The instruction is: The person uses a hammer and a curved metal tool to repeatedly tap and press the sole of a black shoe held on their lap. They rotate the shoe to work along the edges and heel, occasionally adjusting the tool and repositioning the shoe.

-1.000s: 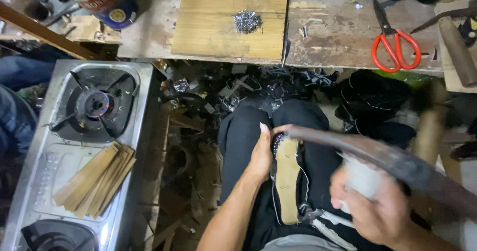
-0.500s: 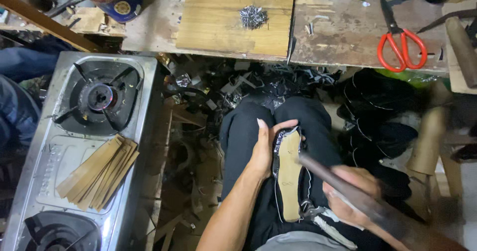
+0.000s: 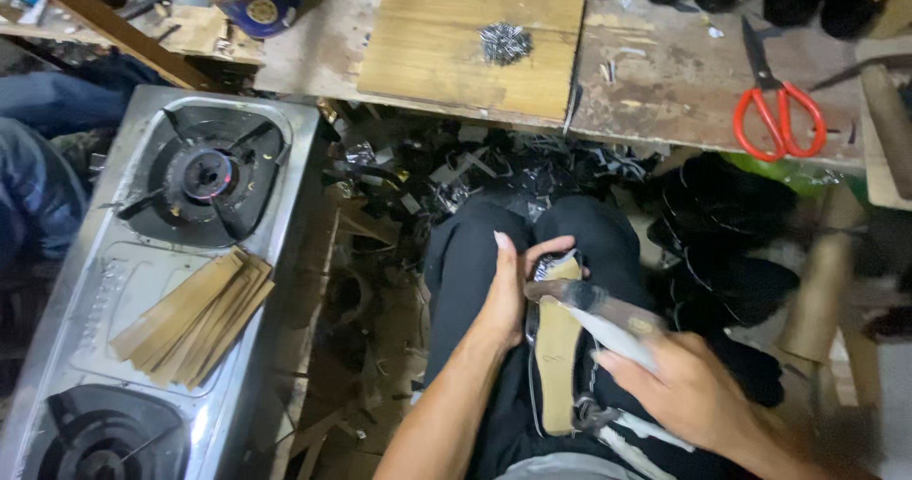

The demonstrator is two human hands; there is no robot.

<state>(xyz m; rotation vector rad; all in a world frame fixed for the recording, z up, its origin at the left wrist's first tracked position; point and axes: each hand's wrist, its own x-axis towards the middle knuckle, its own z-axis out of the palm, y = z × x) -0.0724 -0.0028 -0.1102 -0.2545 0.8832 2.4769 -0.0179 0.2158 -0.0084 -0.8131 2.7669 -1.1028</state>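
Centrally, left hand (image 3: 508, 295): clasped around the toe end of a shoe sole (image 3: 556, 347) lying lengthwise on the person's lap, tan insole up. Right hand (image 3: 689, 390): gripping a long metal tool (image 3: 594, 304), its tip touching the sole's upper end. Beyond: wooden board (image 3: 437, 53) bearing a heap of small nails (image 3: 503, 41); red-handled scissors (image 3: 777, 110) on the bench; gas stove (image 3: 161, 271) to the left, carrying a stack of tan strips (image 3: 195, 317).

Stove (image 3: 142, 281) shiny steel; board (image 3: 446, 48) matt wood; scissors (image 3: 777, 110) w/ glossy orange plastic grips.
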